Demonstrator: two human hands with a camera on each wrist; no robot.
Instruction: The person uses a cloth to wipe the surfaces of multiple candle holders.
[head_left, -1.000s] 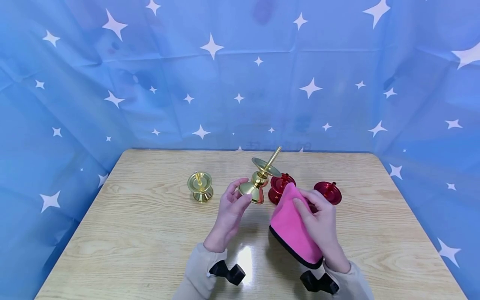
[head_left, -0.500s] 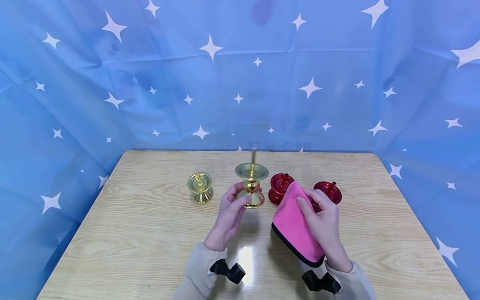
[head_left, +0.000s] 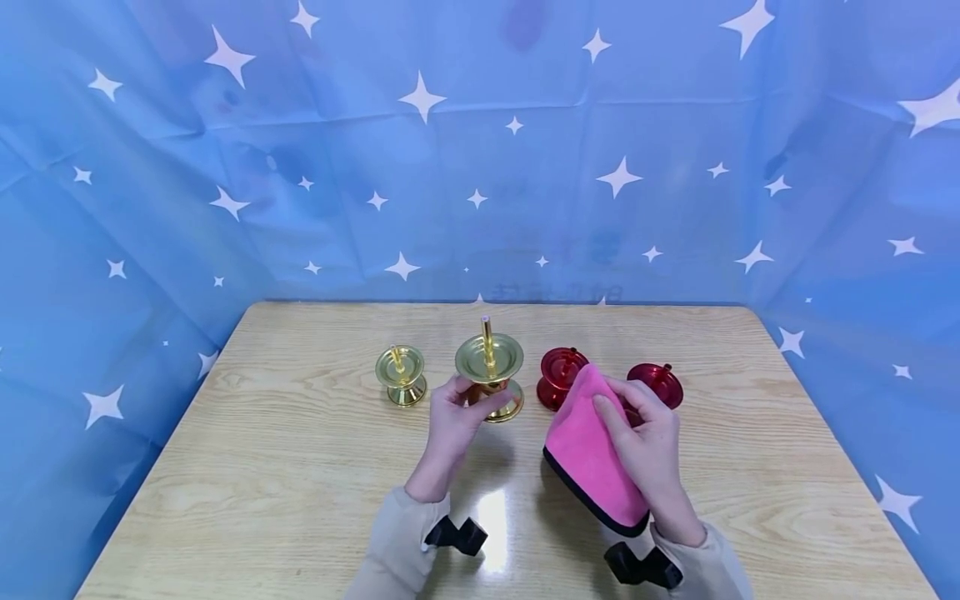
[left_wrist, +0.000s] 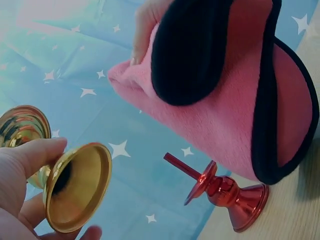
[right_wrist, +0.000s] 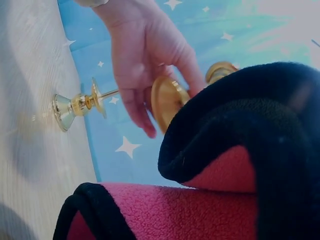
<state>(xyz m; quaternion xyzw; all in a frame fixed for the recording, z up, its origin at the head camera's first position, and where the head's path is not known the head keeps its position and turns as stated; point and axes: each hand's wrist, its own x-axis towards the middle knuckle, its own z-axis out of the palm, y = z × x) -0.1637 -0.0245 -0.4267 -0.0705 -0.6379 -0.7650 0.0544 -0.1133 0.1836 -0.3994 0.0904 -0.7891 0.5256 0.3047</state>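
In the head view my left hand (head_left: 453, 429) grips a gold candlestick (head_left: 489, 358) by its waist, just above the table. The candlestick stands nearly upright, dish and spike on top. The left wrist view shows its hollow flared base (left_wrist: 80, 187), with my thumb and fingers around the stem. My right hand (head_left: 651, 437) pinches a pink cloth (head_left: 592, 446) with a black edge, which hangs folded, apart from the candlestick. A second gold candlestick (head_left: 402, 375) stands to the left of my left hand. Behind the cloth is a red candlestick (head_left: 558, 375), partly covered.
Another red candlestick (head_left: 656, 383) stands farther right, partly hidden by my right hand. All are on a light wooden table (head_left: 262, 467). A blue curtain (head_left: 480, 150) with white stars rises behind the table's back edge.
The held gold candlestick has turned from a rightward tilt to nearly upright and shifted slightly left and lower with my left hand. The cloth and right hand moved only slightly right.
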